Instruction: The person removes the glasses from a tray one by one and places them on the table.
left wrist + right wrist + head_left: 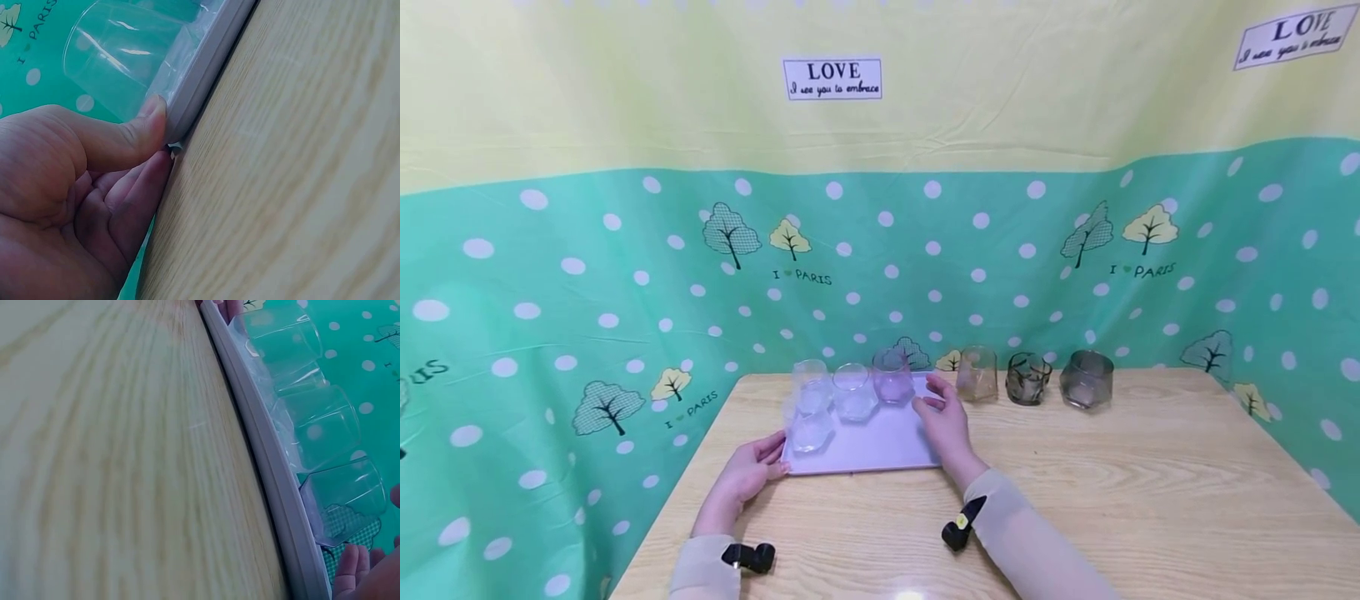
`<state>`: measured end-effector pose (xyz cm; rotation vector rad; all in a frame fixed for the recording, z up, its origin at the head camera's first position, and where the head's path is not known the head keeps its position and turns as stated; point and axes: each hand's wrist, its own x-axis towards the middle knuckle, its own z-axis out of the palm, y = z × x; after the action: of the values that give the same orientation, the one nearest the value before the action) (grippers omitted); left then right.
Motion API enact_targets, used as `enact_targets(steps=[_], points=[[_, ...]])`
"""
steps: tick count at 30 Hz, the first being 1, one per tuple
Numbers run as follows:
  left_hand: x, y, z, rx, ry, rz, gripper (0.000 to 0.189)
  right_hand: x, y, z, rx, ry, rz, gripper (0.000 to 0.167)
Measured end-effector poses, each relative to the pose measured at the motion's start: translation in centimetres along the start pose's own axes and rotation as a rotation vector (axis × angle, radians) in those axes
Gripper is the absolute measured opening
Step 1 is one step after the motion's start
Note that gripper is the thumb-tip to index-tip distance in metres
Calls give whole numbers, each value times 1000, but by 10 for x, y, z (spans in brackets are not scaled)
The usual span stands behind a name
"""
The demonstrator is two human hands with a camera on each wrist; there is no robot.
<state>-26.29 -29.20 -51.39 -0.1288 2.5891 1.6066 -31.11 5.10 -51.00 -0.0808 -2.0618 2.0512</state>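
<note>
A pale lilac tray (865, 450) lies on the table with clear glasses and one pinkish glass on it. My left hand (748, 475) grips its front left corner; in the left wrist view the thumb (153, 115) presses on the rim and the other fingers curl at the corner's underside. Closest to that hand is a clear front glass (811, 435). Two more clear glasses, one at the back left (812, 396) and one in the middle (855, 404), stand behind it. My right hand (946, 421), holding nothing, is over the tray's right side, its loosely bent fingers beside the pinkish glass (892, 383).
Right of the tray, along the back of the wooden table (1120, 492), stand an amber glass (977, 379), a dark patterned glass (1027, 383) and a smoky grey glass (1087, 385). A green and yellow printed curtain (880, 250) hangs right behind them.
</note>
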Motion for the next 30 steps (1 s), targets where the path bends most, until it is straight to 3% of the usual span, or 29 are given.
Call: enact_targets(steps=[14, 30], points=[[-1, 1, -1, 18, 4, -14, 73, 15, 2, 10, -116, -43, 50, 67], [-2, 2, 0, 2, 17, 0, 72, 33, 11, 20, -198, -78, 22, 86]])
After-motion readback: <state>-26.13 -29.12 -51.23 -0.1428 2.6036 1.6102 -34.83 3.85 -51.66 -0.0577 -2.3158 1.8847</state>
